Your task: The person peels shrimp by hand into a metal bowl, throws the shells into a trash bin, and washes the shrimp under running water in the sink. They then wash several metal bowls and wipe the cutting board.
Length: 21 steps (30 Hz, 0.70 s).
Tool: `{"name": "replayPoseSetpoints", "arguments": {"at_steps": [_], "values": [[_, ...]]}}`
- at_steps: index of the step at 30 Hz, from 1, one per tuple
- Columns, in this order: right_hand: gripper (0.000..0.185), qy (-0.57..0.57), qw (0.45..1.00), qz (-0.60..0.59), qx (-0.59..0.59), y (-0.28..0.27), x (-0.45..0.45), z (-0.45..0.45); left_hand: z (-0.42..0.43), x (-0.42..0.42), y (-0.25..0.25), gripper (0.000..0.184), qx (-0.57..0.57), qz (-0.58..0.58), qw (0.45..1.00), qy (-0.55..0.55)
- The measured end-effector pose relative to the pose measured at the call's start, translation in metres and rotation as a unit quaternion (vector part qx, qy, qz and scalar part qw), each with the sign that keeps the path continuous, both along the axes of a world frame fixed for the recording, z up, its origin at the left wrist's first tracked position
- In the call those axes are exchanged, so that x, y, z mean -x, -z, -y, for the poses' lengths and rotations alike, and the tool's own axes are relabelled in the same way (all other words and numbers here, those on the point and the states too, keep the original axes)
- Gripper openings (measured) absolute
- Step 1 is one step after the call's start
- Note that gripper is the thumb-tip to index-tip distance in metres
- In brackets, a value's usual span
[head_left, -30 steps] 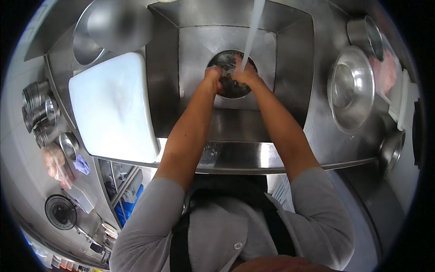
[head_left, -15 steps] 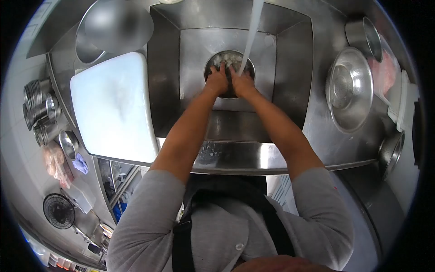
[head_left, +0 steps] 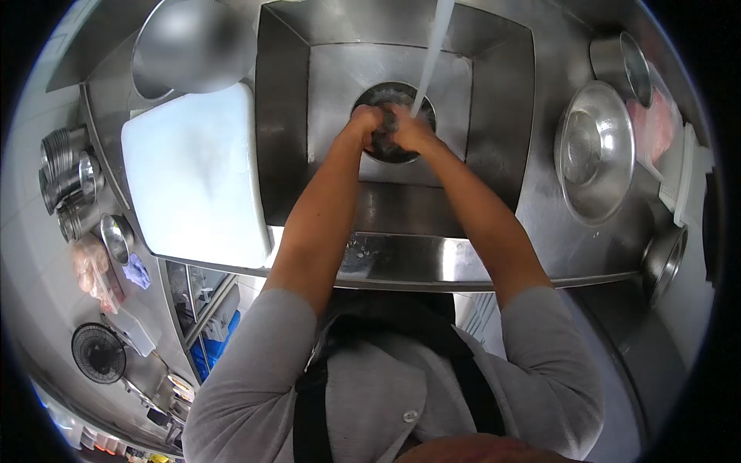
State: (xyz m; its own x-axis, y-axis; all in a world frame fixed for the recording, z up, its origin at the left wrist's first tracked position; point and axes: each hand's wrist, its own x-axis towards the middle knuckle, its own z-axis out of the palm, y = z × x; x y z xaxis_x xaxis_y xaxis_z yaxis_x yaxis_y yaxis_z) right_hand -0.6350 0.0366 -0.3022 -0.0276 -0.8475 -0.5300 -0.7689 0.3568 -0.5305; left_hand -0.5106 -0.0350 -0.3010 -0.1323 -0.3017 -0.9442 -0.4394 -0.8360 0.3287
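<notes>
Down in the sink (head_left: 328, 69) sits a round metal bowl (head_left: 395, 160) with water and food pieces that are too blurred to name. My left hand (head_left: 367, 123) is inside the bowl at its left side, fingers curled inward and partly hidden. Facing it, my right hand (head_left: 409, 130) is also in the bowl with bent fingers. Between the two hands is a greyish wet mass I cannot make out. A stream of water (head_left: 434, 54) falls from above, close to my right hand.
A white cutting board (head_left: 193, 177) lies left of the sink, below a large metal bowl (head_left: 154, 73). On the right counter stand a perforated metal colander (head_left: 594, 154), a metal pot (head_left: 620, 69) and a bag of pink contents (head_left: 654, 127).
My hands have gone from spread fingers pressing into the pale pieces to curled fingers drawn toward each other. The bowl has shifted very slightly in view. Water keeps running.
</notes>
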Motion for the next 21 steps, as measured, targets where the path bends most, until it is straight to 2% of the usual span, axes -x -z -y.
{"name": "replayPoseSetpoints", "arguments": {"at_steps": [1, 2, 3, 6, 7, 8, 9, 10, 12, 13, 14, 15, 17, 20, 21], "values": [[0.077, 0.01, 0.999, 0.026, -0.017, -0.016, 0.004, 0.002, 0.003, -0.001, 0.01, 0.058, -0.016, -0.014, 0.999, -0.041], [0.079, 0.026, 1.0, 0.008, -0.007, -0.006, 0.005, 0.004, 0.003, -0.004, 0.031, 0.059, -0.033, -0.028, 0.996, -0.082], [0.081, 0.042, 0.999, -0.01, 0.001, 0.014, 0.005, 0.007, 0.004, -0.006, 0.047, 0.061, -0.051, -0.041, 0.99, -0.123], [0.082, 0.038, 0.995, -0.089, 0.007, 0.081, -0.005, 0.025, 0.003, 0.005, 0.078, 0.064, 0.006, -0.04, 0.982, -0.186], [0.081, 0.026, 0.993, -0.118, 0.0, 0.096, -0.01, 0.026, 0.008, 0.006, 0.097, 0.064, -0.009, -0.049, 0.984, -0.171], [0.077, 0.055, 0.996, -0.06, -0.028, 0.106, -0.012, 0.019, 0.011, 0.005, 0.114, 0.064, -0.031, -0.054, 0.986, -0.157], [0.073, 0.085, 0.995, -0.004, -0.05, 0.11, -0.011, 0.021, 0.012, 0.003, 0.114, 0.064, -0.045, -0.062, 0.987, -0.142], [0.069, 0.118, 0.99, 0.05, -0.054, 0.108, -0.008, 0.035, 0.01, 0.002, 0.085, 0.058, 0.022, -0.022, 0.993, -0.114], [0.061, 0.052, 0.995, 0.09, 0.001, 0.109, 0.001, 0.026, 0.008, -0.015, 0.132, 0.054, 0.101, -0.043, 0.994, -0.003], [0.056, 0.018, 0.994, 0.108, 0.026, 0.082, 0.002, 0.023, 0.007, -0.013, 0.11, 0.055, 0.06, -0.075, 0.994, -0.047], [0.054, -0.044, 0.999, -0.004, 0.021, 0.053, 0.003, 0.01, 0.006, -0.01, 0.086, 0.057, 0.018, -0.103, 0.99, -0.091], [0.055, -0.084, 0.995, -0.056, 0.022, 0.033, 0.0, -0.002, 0.004, -0.011, 0.081, 0.053, 0.112, -0.074, 0.991, 0.014], [0.057, -0.161, 0.974, -0.158, 0.027, 0.011, -0.001, -0.014, 0.003, -0.014, 0.082, 0.045, 0.296, -0.006, 0.93, 0.219], [0.05, -0.067, 0.973, -0.178, 0.134, 0.057, -0.009, -0.026, -0.007, -0.005, 0.063, 0.047, 0.289, 0.059, 0.884, 0.364], [0.048, -0.042, 0.971, -0.178, 0.156, 0.071, -0.01, -0.024, -0.01, -0.002, 0.072, 0.048, 0.281, 0.075, 0.872, 0.393]]}}
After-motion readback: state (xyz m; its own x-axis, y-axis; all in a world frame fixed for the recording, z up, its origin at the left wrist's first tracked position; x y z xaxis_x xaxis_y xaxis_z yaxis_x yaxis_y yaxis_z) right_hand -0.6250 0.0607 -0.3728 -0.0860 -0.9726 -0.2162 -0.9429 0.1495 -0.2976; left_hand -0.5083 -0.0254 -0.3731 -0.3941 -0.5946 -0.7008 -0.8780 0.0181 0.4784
